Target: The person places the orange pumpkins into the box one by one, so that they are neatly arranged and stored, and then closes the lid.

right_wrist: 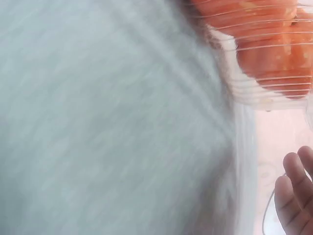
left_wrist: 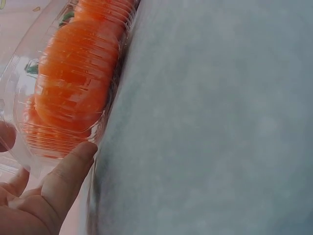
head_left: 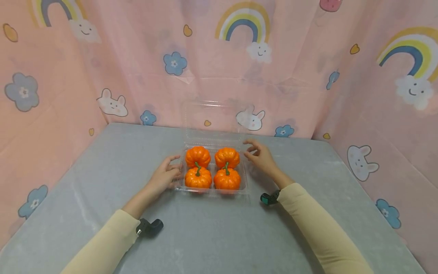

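Note:
A clear plastic clamshell box [head_left: 213, 189] sits on the table with its transparent lid [head_left: 213, 120] raised at the back. Several small orange pumpkins [head_left: 227, 179] with green stems stand in it, in two rows. At the box's left side is my left hand [head_left: 163, 176]; in the left wrist view a fingertip [left_wrist: 87, 149] touches the ribbed wall, low down. The fingers are extended, not curled round the box. Just off the right rim, my right hand [head_left: 261, 156] hovers with loosely bent fingers, holding nothing. The right wrist view shows its fingers [right_wrist: 293, 181] apart from the box.
A grey cloth covers the table [head_left: 205, 232]. Pink patterned curtain [head_left: 147, 57] hangs behind and along both sides, close behind the raised lid. Dark wrist-worn devices sit by the left sleeve [head_left: 116, 232] and the right sleeve [head_left: 308, 209].

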Demonstrator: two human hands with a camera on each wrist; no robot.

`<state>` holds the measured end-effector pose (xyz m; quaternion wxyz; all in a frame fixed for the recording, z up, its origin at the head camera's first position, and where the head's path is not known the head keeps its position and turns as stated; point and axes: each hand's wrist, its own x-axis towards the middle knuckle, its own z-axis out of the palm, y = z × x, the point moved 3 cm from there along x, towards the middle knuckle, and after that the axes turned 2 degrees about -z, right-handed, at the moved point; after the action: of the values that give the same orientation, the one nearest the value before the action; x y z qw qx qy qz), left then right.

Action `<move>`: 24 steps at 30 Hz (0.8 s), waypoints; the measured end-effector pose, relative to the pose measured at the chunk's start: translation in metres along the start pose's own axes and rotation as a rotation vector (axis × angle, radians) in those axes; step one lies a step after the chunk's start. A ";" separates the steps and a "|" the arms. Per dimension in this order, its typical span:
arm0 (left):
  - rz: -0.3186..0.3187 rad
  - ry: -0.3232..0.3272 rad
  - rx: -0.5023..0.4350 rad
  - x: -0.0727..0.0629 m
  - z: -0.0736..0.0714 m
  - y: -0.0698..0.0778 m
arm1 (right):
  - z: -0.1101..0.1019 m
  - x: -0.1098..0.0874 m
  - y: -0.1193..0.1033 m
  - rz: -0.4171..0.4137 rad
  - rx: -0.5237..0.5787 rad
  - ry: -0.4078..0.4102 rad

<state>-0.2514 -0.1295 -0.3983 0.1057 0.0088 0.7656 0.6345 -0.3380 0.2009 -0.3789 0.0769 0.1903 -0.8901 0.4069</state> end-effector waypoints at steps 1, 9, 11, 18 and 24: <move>0.001 -0.002 -0.001 0.000 0.000 0.000 | -0.001 -0.001 0.001 -0.014 -0.018 -0.009; 0.003 0.003 0.010 0.002 0.000 -0.002 | -0.008 -0.014 0.003 -0.048 -0.161 -0.085; 0.003 -0.003 0.009 0.001 0.000 -0.003 | -0.009 -0.018 0.003 -0.022 -0.189 -0.103; -0.006 -0.023 -0.007 -0.007 -0.010 -0.003 | -0.010 -0.029 0.000 0.030 -0.238 -0.152; 0.020 -0.038 0.018 -0.021 -0.016 0.006 | -0.010 -0.034 0.001 0.017 -0.289 -0.177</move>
<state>-0.2345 -0.1472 -0.3866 0.1139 0.0292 0.7691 0.6283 -0.3070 0.2181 -0.3829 0.0211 0.2048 -0.9442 0.2571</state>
